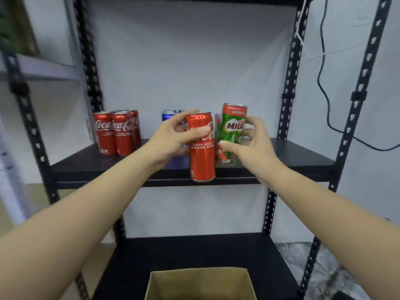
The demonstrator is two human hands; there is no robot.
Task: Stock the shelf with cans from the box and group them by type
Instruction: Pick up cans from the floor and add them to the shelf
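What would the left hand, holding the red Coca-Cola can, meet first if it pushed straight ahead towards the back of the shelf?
Probably the blue cans right behind the left hand, though depth is hard to judge.

Single head-worn view, wide-angle, facing forward and slightly down at a black shelf [303, 158] close ahead. Both forearms reach in from the bottom corners; shelf board sits just beyond the fingers [249, 135], cardboard box [200, 282] below them at bottom edge.
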